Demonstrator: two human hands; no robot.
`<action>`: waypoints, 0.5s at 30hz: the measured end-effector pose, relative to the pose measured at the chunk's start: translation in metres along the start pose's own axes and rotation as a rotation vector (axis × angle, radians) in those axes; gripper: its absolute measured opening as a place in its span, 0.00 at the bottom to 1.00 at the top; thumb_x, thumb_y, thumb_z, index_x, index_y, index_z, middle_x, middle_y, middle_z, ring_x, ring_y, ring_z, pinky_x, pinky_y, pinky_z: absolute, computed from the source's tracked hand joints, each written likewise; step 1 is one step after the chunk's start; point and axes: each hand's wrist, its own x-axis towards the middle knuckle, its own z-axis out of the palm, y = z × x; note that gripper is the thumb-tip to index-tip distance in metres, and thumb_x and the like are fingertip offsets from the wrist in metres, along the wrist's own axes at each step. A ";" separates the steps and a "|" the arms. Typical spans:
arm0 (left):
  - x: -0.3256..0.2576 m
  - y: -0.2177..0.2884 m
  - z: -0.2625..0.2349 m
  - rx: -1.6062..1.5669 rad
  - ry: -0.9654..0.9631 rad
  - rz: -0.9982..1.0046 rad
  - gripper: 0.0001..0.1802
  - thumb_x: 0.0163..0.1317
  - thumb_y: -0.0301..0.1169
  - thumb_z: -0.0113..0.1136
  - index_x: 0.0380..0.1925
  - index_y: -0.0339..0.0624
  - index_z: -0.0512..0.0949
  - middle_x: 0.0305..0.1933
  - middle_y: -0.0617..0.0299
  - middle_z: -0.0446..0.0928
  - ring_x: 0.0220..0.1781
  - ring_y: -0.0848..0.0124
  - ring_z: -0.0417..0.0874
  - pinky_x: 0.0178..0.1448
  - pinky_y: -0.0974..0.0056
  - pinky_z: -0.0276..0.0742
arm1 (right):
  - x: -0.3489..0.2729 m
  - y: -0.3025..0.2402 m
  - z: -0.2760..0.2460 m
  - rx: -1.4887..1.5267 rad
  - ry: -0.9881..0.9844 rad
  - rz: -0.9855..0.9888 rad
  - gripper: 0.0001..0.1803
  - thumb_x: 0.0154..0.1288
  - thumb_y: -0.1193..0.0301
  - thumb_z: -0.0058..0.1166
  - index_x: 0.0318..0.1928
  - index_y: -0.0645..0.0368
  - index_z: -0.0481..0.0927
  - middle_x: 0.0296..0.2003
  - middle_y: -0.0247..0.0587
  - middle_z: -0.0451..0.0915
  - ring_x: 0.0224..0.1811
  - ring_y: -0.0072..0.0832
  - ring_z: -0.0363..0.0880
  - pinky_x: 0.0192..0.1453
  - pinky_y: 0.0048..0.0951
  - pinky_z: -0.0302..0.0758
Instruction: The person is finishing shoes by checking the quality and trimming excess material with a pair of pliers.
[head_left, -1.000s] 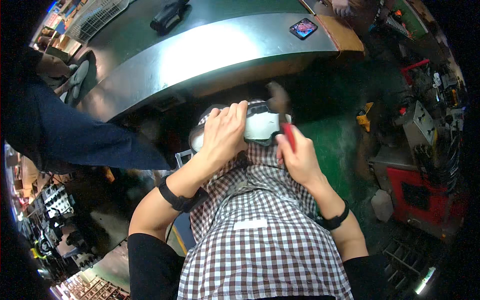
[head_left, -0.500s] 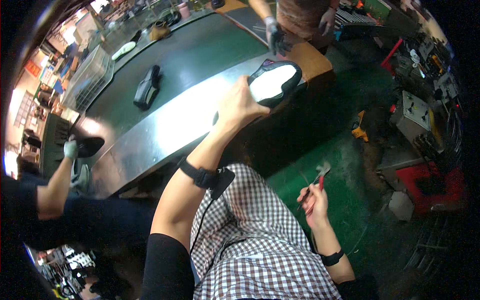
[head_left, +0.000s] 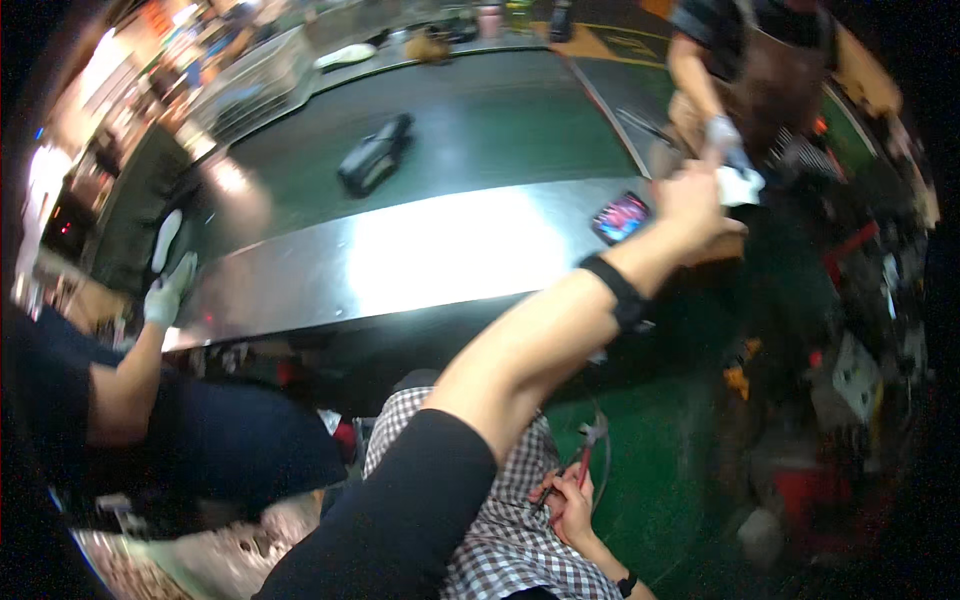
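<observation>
One dark shoe [head_left: 374, 155] on the green belt — one phone [head_left: 621, 217] with a lit screen on the steel table [head_left: 420, 260]. One pair of red-handled pliers [head_left: 583, 462]. Two wrist bands — one on each of the person's arms. Two co-workers nearby.

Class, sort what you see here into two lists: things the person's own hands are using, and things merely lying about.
In use:
- left hand, stretched to the far bench end beside a white object
- right hand, holding red-handled pliers over the checked apron

Lying about:
- black shoe on the dark green belt
- small glowing phone on the shiny metal ledge
</observation>
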 end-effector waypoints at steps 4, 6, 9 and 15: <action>0.011 -0.004 -0.058 -0.335 0.068 0.142 0.50 0.46 0.58 0.75 0.65 0.42 0.70 0.58 0.41 0.76 0.62 0.49 0.78 0.66 0.49 0.74 | 0.001 -0.008 -0.008 0.038 0.039 0.017 0.09 0.68 0.80 0.46 0.41 0.55 0.60 0.30 0.51 0.75 0.28 0.43 0.81 0.36 0.48 0.83; 0.002 -0.092 -0.090 -0.016 0.316 0.051 0.44 0.49 0.55 0.75 0.61 0.40 0.73 0.59 0.44 0.77 0.63 0.51 0.76 0.65 0.49 0.73 | 0.002 -0.001 -0.018 0.016 0.047 0.016 0.09 0.69 0.79 0.46 0.42 0.55 0.61 0.30 0.51 0.75 0.27 0.42 0.79 0.35 0.48 0.83; -0.027 -0.242 -0.157 0.630 0.256 -0.335 0.55 0.46 0.57 0.77 0.70 0.43 0.63 0.68 0.38 0.66 0.72 0.41 0.63 0.70 0.38 0.61 | 0.000 -0.006 -0.017 -0.029 0.091 0.036 0.08 0.69 0.78 0.46 0.42 0.54 0.61 0.29 0.49 0.75 0.23 0.41 0.78 0.31 0.46 0.83; -0.095 -0.429 -0.262 0.959 0.074 -0.775 0.82 0.36 0.58 0.83 0.79 0.44 0.33 0.79 0.28 0.44 0.80 0.30 0.41 0.77 0.29 0.38 | -0.006 -0.011 -0.017 -0.132 0.273 0.142 0.18 0.64 0.76 0.58 0.53 0.55 0.69 0.31 0.41 0.77 0.28 0.27 0.74 0.30 0.31 0.74</action>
